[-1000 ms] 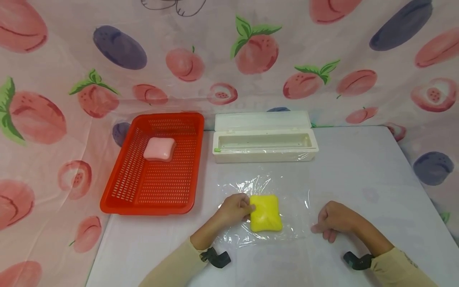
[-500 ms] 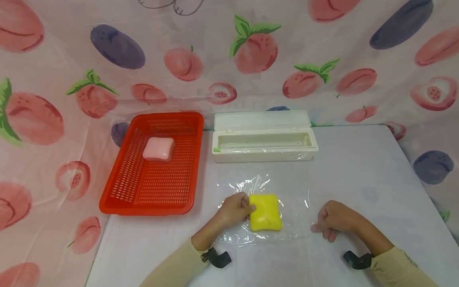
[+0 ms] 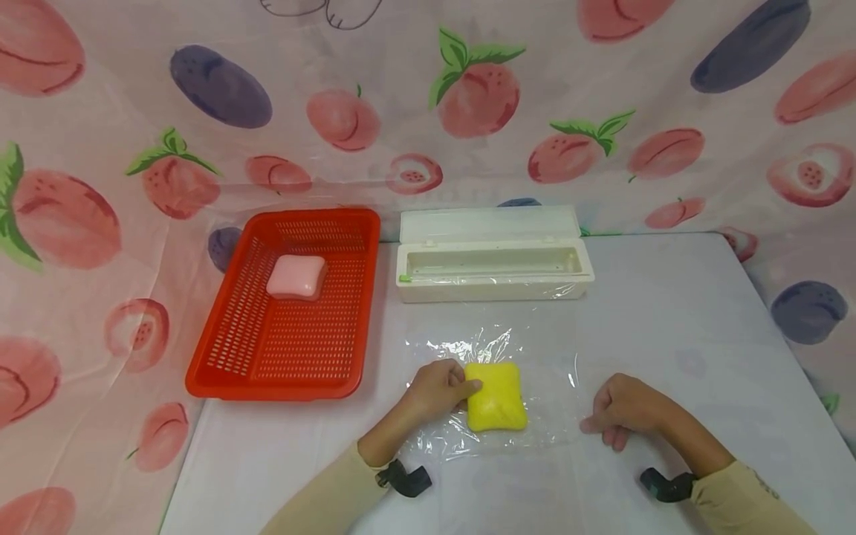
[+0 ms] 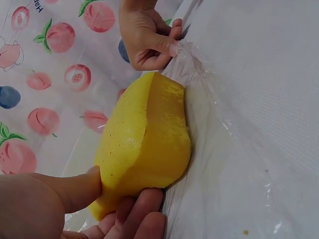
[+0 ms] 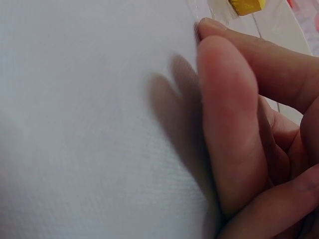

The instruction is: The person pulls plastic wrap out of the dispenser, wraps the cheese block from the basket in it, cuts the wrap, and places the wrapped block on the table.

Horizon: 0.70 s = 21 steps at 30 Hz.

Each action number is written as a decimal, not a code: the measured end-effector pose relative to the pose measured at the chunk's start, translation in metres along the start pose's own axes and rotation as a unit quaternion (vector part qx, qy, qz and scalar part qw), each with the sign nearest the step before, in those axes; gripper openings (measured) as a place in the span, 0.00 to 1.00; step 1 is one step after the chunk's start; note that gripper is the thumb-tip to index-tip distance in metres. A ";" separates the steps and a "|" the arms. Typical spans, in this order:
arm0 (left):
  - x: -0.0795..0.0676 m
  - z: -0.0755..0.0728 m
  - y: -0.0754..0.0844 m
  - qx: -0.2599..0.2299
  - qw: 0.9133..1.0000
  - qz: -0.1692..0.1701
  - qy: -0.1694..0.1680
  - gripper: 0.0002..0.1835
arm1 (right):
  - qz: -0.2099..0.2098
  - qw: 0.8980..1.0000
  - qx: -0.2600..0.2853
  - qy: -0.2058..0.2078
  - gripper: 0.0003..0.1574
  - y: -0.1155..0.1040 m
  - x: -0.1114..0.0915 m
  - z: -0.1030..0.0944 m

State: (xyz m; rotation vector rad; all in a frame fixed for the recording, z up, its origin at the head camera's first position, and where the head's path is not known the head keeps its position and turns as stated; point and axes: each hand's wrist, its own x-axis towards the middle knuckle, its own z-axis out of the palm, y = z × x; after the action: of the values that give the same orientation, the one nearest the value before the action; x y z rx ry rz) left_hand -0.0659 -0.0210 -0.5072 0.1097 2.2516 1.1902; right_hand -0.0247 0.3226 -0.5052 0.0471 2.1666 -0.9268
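A yellow sponge [image 3: 496, 397] with rounded corners lies on a sheet of clear cling film [image 3: 555, 423]. My left hand [image 3: 438, 388] grips the sponge's left edge, thumb on top and fingers at its lower side, as the left wrist view shows. To the right, my right hand [image 3: 627, 409] pinches the film's right edge between thumb and index finger. The film bunches up at that pinch in the left wrist view. In the right wrist view the right fingertips [image 5: 212, 24] meet close above the white table.
A red plastic basket [image 3: 371, 327] stands at the left with a pink, shiny sponge-like block [image 3: 297, 278] inside. Behind the film sits a white cling film dispenser [image 3: 495, 291], its lid [image 3: 488, 225] raised. A fruit-print cloth [image 3: 374, 67] hangs behind the white table [image 3: 675, 312].
The left thumb lies slightly farther over the yellow sponge than before. Both hands otherwise keep their places, and the right hand still pinches the film.
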 end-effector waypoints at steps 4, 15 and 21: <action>0.002 0.002 -0.001 0.008 1.000 0.002 0.006 0.15 | 0.003 1.000 -0.001 0.002 0.17 0.000 0.001 0.001; -0.017 -0.020 -0.012 0.113 0.992 0.062 0.009 0.12 | -0.002 1.000 -0.006 -0.014 0.18 0.005 0.002 -0.001; -0.031 -0.047 -0.027 0.176 0.974 0.129 -0.061 0.06 | -0.064 0.997 0.022 -0.044 0.19 0.011 -0.004 -0.005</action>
State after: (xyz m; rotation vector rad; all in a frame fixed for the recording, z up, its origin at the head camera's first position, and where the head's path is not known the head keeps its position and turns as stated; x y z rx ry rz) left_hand -0.0603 -0.0818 -0.4936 0.6139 2.3666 0.8664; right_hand -0.0218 0.3341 -0.5072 -0.1101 2.0875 -1.0286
